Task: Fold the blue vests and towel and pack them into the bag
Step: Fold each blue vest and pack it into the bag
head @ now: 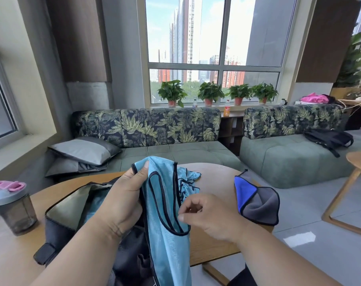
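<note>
A light blue vest (165, 203) with black trim hangs in front of me over the wooden table (212, 178). My left hand (123, 199) grips its upper edge, thumb on the fabric. My right hand (208, 215) pinches the black-trimmed edge of the vest lower down. A second light blue vest (191, 180) lies crumpled on the table behind the held one. To the right lies a folded blue and grey towel (258, 201). The dark bag (70, 211) lies open on the table's left, partly hidden by my left arm.
A grey shaker bottle (12, 205) with a pink lid stands at the table's left edge. A green sofa (175, 151) and a second one with a black backpack (328, 139) lie beyond. A small wooden side table (357, 164) stands right.
</note>
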Motion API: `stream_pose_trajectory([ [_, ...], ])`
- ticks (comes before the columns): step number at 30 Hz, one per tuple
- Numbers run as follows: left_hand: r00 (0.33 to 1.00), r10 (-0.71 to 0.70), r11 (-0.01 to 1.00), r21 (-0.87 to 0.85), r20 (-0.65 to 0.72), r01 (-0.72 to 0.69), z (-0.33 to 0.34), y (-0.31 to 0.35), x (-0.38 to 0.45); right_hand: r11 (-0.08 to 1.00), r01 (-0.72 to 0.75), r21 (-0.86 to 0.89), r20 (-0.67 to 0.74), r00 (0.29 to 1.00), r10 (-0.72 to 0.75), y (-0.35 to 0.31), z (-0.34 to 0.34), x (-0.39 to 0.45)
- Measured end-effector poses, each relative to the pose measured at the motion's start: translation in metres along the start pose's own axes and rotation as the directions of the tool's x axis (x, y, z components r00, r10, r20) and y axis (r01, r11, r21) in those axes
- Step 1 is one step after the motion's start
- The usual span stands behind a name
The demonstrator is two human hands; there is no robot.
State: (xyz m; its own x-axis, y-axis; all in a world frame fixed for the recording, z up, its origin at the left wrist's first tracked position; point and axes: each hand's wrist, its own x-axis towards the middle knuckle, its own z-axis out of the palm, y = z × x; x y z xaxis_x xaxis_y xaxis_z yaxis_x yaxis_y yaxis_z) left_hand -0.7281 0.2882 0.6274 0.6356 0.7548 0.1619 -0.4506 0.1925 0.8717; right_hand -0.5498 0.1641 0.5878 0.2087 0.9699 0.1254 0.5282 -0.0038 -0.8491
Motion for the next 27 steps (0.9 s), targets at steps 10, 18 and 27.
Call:
stream_pose_trajectory([
  [10, 1.000, 0.002, 0.998, 0.056, -0.013, -0.001, 0.005, -0.004, 0.002, 0.927, 0.176, -0.332, 0.036, 0.984, -0.174, 0.007, 0.017, -0.005],
  [18, 0.999, 0.025, 0.998, 0.059, -0.022, -0.024, 0.007, -0.006, 0.000, 0.672, 0.310, -0.673, 0.167, 0.948, -0.270, 0.010, 0.027, -0.003],
  [27, 0.993, 0.071, 0.993, 0.098, -0.098, -0.061, -0.006, -0.004, 0.001, 0.590, 0.263, -0.764, 0.276, 0.959, -0.070, 0.006, 0.024, -0.010],
])
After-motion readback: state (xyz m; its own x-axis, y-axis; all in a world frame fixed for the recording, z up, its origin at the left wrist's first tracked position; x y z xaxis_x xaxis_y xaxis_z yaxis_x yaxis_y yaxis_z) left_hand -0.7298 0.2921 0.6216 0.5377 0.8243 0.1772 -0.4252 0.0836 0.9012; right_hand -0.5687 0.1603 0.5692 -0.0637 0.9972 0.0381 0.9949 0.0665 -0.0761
